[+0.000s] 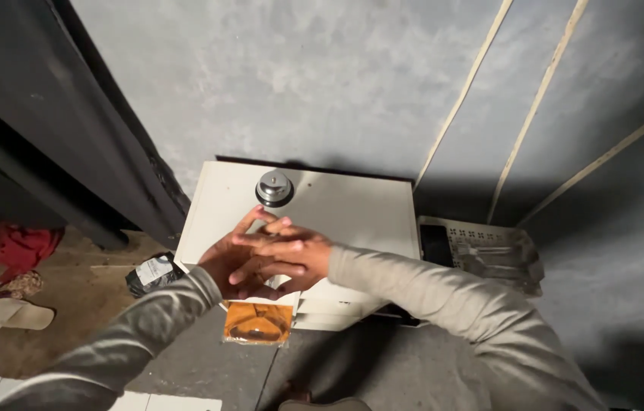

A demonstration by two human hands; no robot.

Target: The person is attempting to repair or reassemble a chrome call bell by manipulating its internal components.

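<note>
My right hand lay across my left hand, palms pressed together, fingers stretched flat and gripping nothing; both hovered over the front edge of the white cabinet; a round metal knob sat just beyond my fingertips; an orange packet lay below my wrists, on the floor.

Red cloth, pale sandal, grey perforated tray, dark crumpled packet

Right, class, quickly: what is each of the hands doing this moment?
Left hand: open, fingers spread, holding nothing, pressed against the right hand.
Right hand: open, fingers extended, laid over the left, holding nothing visible.
</note>
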